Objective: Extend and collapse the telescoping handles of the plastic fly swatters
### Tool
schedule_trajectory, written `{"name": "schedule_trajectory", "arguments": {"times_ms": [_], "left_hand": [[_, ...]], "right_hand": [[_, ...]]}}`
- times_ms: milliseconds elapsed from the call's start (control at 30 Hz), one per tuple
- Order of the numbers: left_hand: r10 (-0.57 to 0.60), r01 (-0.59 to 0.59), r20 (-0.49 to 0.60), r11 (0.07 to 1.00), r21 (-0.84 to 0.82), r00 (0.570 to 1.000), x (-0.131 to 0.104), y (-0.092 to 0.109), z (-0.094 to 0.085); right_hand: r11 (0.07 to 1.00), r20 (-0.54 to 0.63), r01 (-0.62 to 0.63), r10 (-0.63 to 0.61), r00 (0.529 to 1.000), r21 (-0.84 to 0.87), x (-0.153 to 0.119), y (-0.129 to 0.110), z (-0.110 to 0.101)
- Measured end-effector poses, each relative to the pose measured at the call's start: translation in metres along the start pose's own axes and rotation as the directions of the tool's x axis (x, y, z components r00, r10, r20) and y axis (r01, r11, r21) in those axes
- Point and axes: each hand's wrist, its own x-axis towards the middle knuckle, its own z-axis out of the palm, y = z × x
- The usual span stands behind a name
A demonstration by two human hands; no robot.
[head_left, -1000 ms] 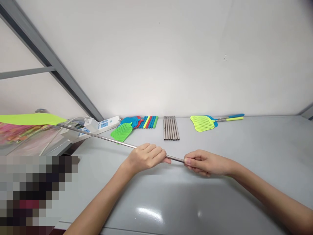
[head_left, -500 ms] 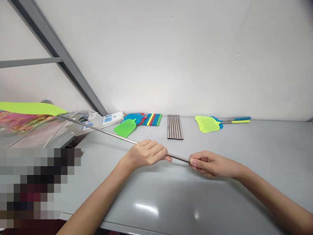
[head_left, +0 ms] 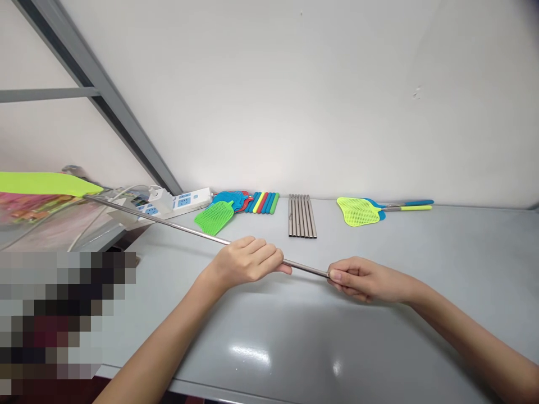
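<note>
A fly swatter with a long, thin metal shaft stretches across my view, sloping down to the right. Its yellow-green head is seen edge-on at the far left and runs out of the frame. My left hand is wrapped round the shaft near its lower part. At the right end, my right hand pinches the shaft's tip between thumb and fingers; the very end is hidden in that hand. A short piece of bare shaft shows between the two hands. Both hands are held above the grey table.
Along the wall lie green and blue swatter heads, several coloured handles, a row of metal tubes and finished-looking swatters with handles. A power strip and plastic-wrapped items are at left.
My left hand has shifted slightly left, so more shaft shows between my hands. The swatter's head has moved a little further left. My right hand keeps its pinch on the end.
</note>
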Motion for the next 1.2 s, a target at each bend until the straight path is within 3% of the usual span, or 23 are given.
{"name": "schedule_trajectory", "arguments": {"times_ms": [233, 467, 800, 1200], "left_hand": [[-0.042, 0.041, -0.011, 0.997, -0.067, 0.999, 0.000, 0.000, 0.003], [-0.235, 0.232, -0.012, 0.965, -0.125, 0.972, -0.016, -0.013, 0.004], [-0.228, 0.225, -0.025, 0.969, -0.105, 0.973, -0.013, -0.011, 0.001], [-0.249, 0.245, -0.010, 0.960, -0.138, 0.968, -0.015, -0.009, 0.002]], "right_hand": [[0.999, 0.024, -0.011, 0.010, 1.000, 0.052, 0.003, 0.006, -0.003], [0.998, -0.010, 0.001, -0.001, 1.000, 0.070, 0.002, 0.015, -0.012], [0.988, 0.052, -0.079, 0.073, 0.996, 0.131, -0.001, 0.014, -0.017], [0.987, 0.065, -0.076, 0.067, 0.996, 0.141, -0.001, 0.016, -0.021]]}}
